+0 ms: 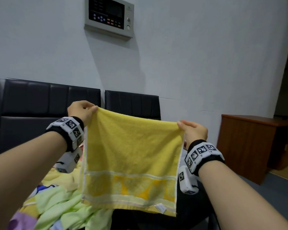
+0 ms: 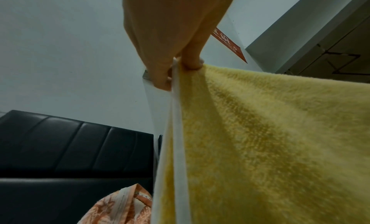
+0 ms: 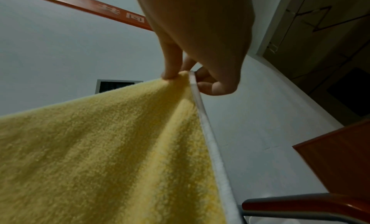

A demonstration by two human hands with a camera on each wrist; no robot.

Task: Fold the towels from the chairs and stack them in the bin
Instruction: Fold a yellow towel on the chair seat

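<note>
We hold the yellow towel (image 1: 131,151) in the air, in front of the black chairs (image 1: 50,103). Our left hand (image 1: 81,111) pinches its top left corner, our right hand (image 1: 194,131) pinches the top right. Below the towel, more towels (image 1: 60,203) lie in a heap.

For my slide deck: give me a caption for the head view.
Left hand and right hand pinch the yellow towel by its top corners.

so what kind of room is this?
Probably an office or meeting room: black padded leather chairs line a plain white wall, a grey wall-mounted control panel hangs above, and a brown wooden cabinet stands at right.
</note>
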